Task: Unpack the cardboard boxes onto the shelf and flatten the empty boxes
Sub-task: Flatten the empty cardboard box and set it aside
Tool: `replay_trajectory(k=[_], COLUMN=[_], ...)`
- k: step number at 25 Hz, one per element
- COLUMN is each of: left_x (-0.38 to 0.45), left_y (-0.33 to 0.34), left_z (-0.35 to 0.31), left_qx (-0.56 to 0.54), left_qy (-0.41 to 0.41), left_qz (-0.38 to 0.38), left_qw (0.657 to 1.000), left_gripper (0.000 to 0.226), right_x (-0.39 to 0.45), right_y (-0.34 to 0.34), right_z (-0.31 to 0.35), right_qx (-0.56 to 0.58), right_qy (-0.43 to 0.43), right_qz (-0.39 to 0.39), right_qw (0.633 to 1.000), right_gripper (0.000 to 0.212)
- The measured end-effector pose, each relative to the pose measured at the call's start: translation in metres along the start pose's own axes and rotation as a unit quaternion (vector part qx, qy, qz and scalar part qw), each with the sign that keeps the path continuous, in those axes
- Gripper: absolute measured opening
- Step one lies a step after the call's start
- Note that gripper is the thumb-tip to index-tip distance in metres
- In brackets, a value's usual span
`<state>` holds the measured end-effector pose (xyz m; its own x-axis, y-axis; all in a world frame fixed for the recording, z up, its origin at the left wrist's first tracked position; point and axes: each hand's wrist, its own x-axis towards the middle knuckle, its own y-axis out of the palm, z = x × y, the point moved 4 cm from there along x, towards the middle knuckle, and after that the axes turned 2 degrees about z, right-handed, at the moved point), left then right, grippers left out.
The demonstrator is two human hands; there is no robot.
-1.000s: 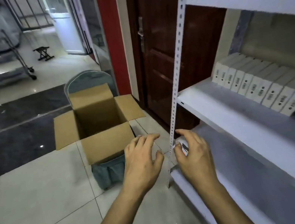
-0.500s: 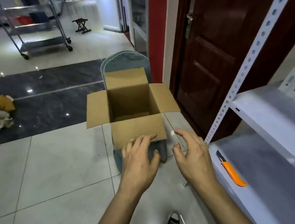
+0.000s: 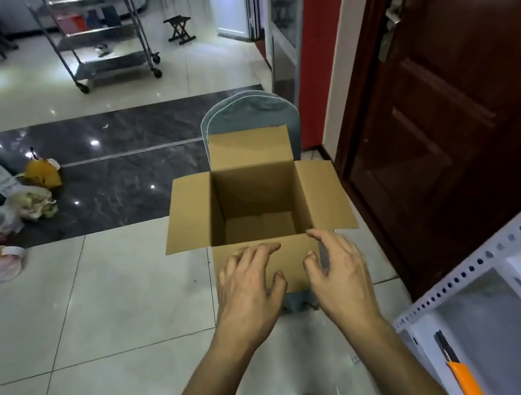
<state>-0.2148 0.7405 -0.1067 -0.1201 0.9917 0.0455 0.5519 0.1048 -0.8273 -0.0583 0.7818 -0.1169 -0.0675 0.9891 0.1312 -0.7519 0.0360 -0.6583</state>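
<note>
The cardboard box (image 3: 256,212) sits on a grey chair (image 3: 249,114), raised to easy reach, its four flaps folded out and its inside seemingly empty. Both hands reach toward its near flap: the left hand (image 3: 250,286) and right hand (image 3: 336,269) have fingers spread and loosely bent, holding nothing, probably to lift it for flattening. An orange knife (image 3: 462,374) lies on the shelf (image 3: 507,261), nearby.

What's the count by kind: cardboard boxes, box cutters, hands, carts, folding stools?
cardboard box: 1, open and empty
orange box cutter: 1, on the shelf
hands: 2, left hand, right hand
wheeled cart: 1
folding stool: 1
Total: 6
</note>
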Motion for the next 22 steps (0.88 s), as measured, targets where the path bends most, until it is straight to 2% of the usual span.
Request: replay_trajectory(k=[7, 12, 17, 22], left_x=[0.059, 0.109, 0.175, 0.237], left_y=[0.014, 0.021, 0.018, 0.014], left_z=[0.023, 0.045, 0.064, 0.086], left_qx=[-0.004, 0.001, -0.008, -0.033], left_qy=[-0.025, -0.028, 0.003, 0.017], left_qz=[0.010, 0.008, -0.006, 0.024], left_qw=[1.000, 1.000, 1.000, 0.999], left_gripper=[0.043, 0.043, 0.044, 0.042], right_x=[0.063, 0.106, 0.161, 0.212], right_y=[0.020, 0.043, 0.067, 0.090], right_z=[-0.016, -0.018, -0.017, -0.015], right_qx=[-0.012, -0.027, -0.054, -0.082], right_qy=[0.015, 0.011, 0.031, 0.057], right_qz=[0.030, 0.024, 0.049, 0.060], right_qw=[0.999, 0.999, 0.997, 0.993], right_gripper=[0.035, 0.036, 0.035, 0.039])
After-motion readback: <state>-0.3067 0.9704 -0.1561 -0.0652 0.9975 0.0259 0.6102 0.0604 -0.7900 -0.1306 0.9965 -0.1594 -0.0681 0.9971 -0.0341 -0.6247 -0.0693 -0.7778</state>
